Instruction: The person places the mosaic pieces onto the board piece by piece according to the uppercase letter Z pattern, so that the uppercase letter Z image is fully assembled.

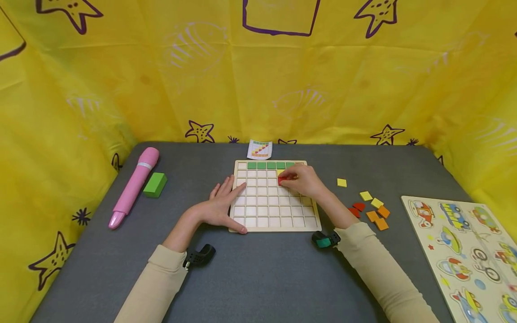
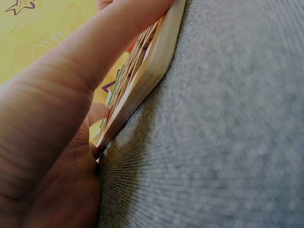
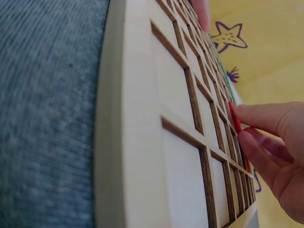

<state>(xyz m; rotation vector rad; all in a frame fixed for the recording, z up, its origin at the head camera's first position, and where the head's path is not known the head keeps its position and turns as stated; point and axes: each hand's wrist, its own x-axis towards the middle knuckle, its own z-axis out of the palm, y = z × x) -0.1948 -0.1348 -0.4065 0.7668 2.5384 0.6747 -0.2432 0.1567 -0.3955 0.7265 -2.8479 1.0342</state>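
Observation:
A pale wooden grid board (image 1: 262, 211) lies on the dark table, with a row of green tiles (image 1: 261, 165) along its far edge. One yellow tile (image 1: 280, 172) sits below that row. My right hand (image 1: 302, 180) pinches a red tile (image 3: 234, 117) between thumb and fingertips, at a square just under the yellow one. Its fingers hide squares at the board's right. With fingers spread, my left hand (image 1: 218, 206) rests at the board's left edge, the thumb on the near left corner. A small pattern card (image 1: 260, 150) lies behind the board.
Loose yellow tiles (image 1: 365, 196), orange tiles (image 1: 381, 224) and red pieces (image 1: 358, 206) lie right of the board, by the right forearm. Farther right is a picture puzzle board (image 1: 436, 255). At left are a green block (image 1: 155, 185) and a pink microphone-shaped object (image 1: 135, 186).

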